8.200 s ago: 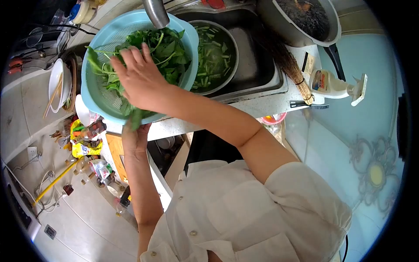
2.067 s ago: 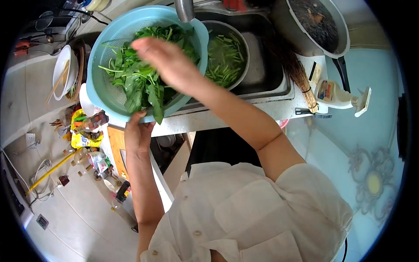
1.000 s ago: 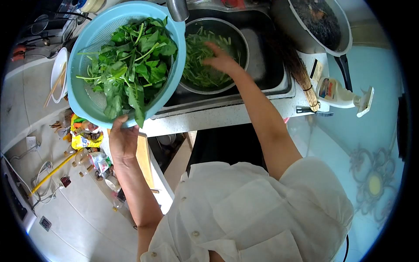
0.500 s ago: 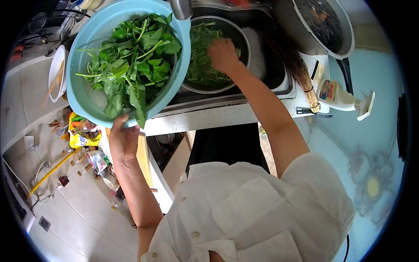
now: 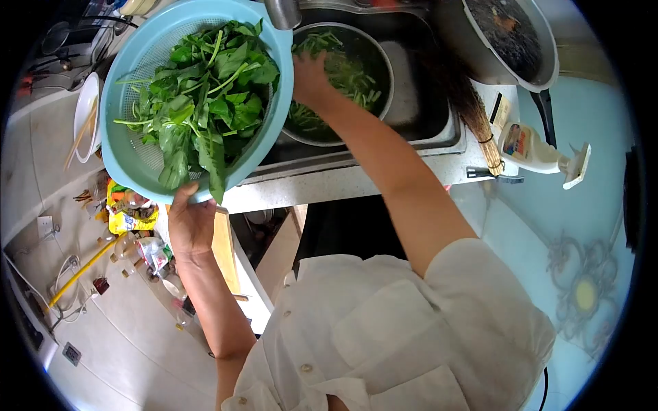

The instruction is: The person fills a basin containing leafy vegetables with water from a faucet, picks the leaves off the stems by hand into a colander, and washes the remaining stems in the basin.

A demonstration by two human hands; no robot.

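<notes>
My left hand (image 5: 192, 222) grips the near rim of a light blue colander (image 5: 116, 147), thumb over the edge. Leafy greens (image 5: 199, 103) lie heaped in the colander, one leaf hanging over the rim by my thumb. To the right, a round metal basin (image 5: 391, 82) stands in the sink, holding water with cut green stems (image 5: 353, 79) floating in it. My right hand (image 5: 312, 79) is at the left side of this basin, close to the colander's edge, its fingers apart among the greens in the water.
The faucet (image 5: 282, 12) hangs between colander and basin. Right of the sink (image 5: 404, 61) are a straw brush (image 5: 483, 133), a spray bottle (image 5: 531, 149) and a large pot (image 5: 548, 51). A white bowl (image 5: 86, 116) with chopsticks and a yellow packet (image 5: 130, 214) are at the left.
My right hand went from above the greens in the colander into the basin, then across to its left side. The colander moved left with my left hand on its rim.
</notes>
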